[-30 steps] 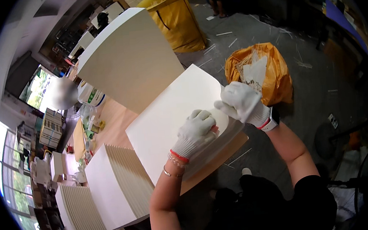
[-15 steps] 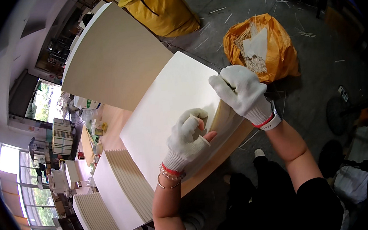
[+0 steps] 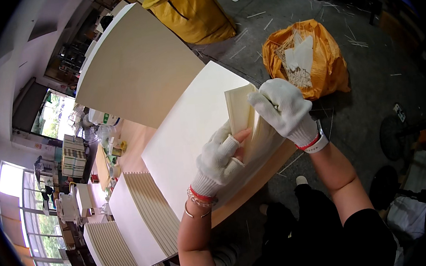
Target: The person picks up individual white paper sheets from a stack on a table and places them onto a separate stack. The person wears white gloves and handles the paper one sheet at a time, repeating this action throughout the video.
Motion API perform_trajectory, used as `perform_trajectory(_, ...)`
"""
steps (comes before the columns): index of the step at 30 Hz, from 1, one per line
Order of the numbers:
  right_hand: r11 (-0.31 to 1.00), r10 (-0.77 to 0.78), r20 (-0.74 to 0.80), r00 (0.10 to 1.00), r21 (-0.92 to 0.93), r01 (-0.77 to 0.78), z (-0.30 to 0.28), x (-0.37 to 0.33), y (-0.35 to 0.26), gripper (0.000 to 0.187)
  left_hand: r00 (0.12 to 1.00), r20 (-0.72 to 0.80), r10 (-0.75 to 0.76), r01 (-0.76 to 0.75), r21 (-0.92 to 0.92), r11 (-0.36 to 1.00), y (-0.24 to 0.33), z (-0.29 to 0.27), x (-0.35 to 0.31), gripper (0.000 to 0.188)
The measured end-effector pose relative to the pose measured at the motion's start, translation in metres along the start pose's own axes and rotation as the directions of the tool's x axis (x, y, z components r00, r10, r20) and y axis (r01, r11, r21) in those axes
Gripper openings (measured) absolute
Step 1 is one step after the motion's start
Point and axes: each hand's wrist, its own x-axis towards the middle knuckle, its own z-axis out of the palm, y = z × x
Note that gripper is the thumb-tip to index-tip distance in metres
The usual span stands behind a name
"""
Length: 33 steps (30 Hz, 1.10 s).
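A large stack of white sheets lies on the table in front of me. At its near right edge, a cream flap of sheets is turned up and stands above the white surface. My left hand, in a white knit glove with bare fingertips showing, is closed at the lower part of this flap. My right hand, also gloved, has its thumb and fingers pressed together at the stack's right corner, beside the top of the flap. Exactly what lies between the right fingers is hidden.
A tall pile of boards stands beyond the stack. Layered white stacks sit at the left. An orange bag of offcuts and a yellow bag stand on the floor, among scattered strips. A wooden table edge runs near me.
The cream flap has come up between my hands. My left hand has moved up and right onto it, its fingers closing, while my right hand stays at the corner with little movement.
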Motion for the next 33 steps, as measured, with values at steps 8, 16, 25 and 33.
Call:
perform_trajectory(8, 0.983, -0.151, -0.05, 0.987, -0.109, 0.145, 0.002, -0.004, 0.004, 0.011, 0.996, -0.092, 0.005, -0.012, -0.075, 0.997, -0.002, 0.005, 0.001, 0.046)
perform_trajectory(16, 1.0, -0.004, -0.043, 0.999, -0.008, 0.004, 0.004, 0.0, -0.001, 0.017, 0.998, -0.031, 0.061, -0.059, 0.052, 0.997, -0.005, 0.003, 0.002, 0.05)
perform_trajectory(25, 0.992, 0.101, 0.001, 0.995, 0.07, -0.101, -0.002, -0.001, -0.002, 0.012, 0.992, -0.111, 0.061, -0.058, 0.034, 0.998, 0.001, 0.005, 0.001, 0.052)
perform_trajectory(33, 1.0, -0.001, -0.097, 0.995, -0.003, 0.0, 0.006, -0.004, 0.0, 0.01, 0.995, -0.089, 0.034, -0.033, 0.014, 0.999, 0.002, 0.008, 0.003, 0.051)
